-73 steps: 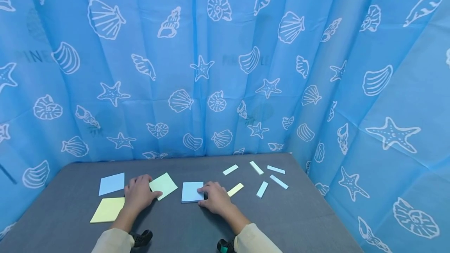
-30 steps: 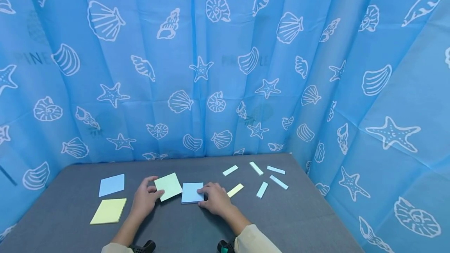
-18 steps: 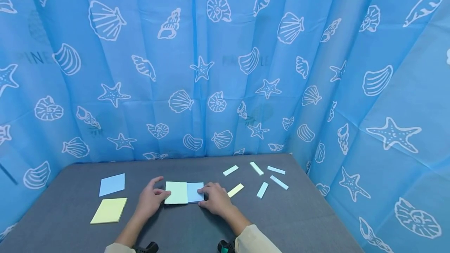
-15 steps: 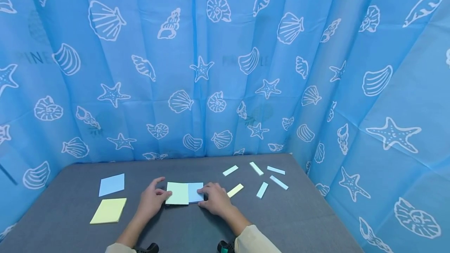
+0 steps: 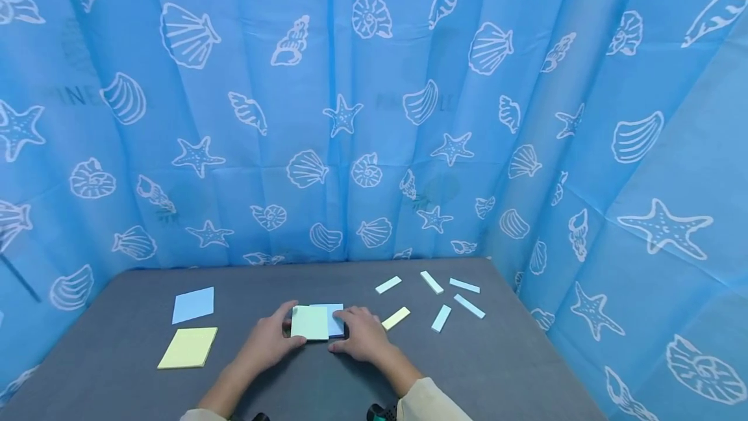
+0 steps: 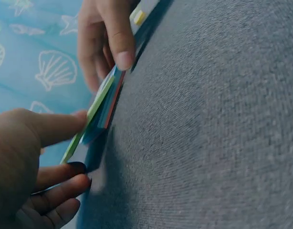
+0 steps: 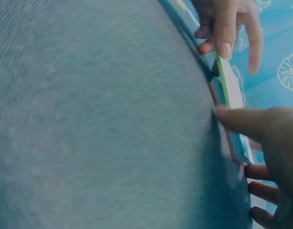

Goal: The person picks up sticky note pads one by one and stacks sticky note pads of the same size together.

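My left hand grips a pale green sticky note pad by its left side, the thumb at the near corner and fingers under its edge. The green pad is tilted and overlaps the left part of a blue sticky note pad. Under the blue pad, a thin reddish layer shows in the right wrist view. My right hand holds the blue pad at its right side, thumb at the near edge and fingers at the far side.
On the grey table, a yellow square pad and a light blue square pad lie to the left. Several narrow strips lie at right, including a yellow strip close to my right hand. A blue shell-patterned curtain stands behind.
My left hand has carried the green pad rightward, turned it straight and brought it over the blue pad. My right hand has stayed at the blue pad. The head view has shifted slightly.
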`<state>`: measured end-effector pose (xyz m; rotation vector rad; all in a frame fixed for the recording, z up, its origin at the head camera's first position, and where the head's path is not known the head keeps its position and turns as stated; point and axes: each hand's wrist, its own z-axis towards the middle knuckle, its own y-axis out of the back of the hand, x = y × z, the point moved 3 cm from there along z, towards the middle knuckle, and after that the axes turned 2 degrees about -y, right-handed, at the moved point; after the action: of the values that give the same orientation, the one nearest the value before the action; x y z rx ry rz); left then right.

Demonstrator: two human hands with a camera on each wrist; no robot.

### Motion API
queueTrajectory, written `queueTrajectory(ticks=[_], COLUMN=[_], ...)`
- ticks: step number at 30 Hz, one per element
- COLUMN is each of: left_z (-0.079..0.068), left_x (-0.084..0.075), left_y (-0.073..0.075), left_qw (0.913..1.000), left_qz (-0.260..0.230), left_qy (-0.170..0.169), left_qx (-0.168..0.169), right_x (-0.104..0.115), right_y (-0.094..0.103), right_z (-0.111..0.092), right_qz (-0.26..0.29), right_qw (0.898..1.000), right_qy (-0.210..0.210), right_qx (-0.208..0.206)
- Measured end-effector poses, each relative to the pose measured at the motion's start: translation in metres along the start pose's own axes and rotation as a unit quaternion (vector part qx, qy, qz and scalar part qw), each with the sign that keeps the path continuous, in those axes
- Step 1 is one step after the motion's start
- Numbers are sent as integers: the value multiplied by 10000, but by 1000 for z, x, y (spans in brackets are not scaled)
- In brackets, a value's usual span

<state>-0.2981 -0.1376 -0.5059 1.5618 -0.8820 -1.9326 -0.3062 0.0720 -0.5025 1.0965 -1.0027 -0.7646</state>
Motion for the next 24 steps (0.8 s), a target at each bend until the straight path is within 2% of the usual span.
queueTrajectory(ticks=[4,9,18,24], left_z=[2,4,8,9], left_x=[-6,-12,-16,-20], left_y=[-4,-9,-15,-17], left_qw=[9981,9926,9893,9861], left_qz=[594,1204,1446,1634], left_qy=[-83,-167,-191,-296], left_qx=[121,74,94,52], right_x=[-1,-1,4,3], right_y=[-2,-3,2,3], right_z=[0,-1,-1,3], right_qz=[-49,-94,-498,-518], right_qw=[10000,10000,9986,9985], right_qy=[-56,-8,86,134], right_qx=[41,-6,-124,-140])
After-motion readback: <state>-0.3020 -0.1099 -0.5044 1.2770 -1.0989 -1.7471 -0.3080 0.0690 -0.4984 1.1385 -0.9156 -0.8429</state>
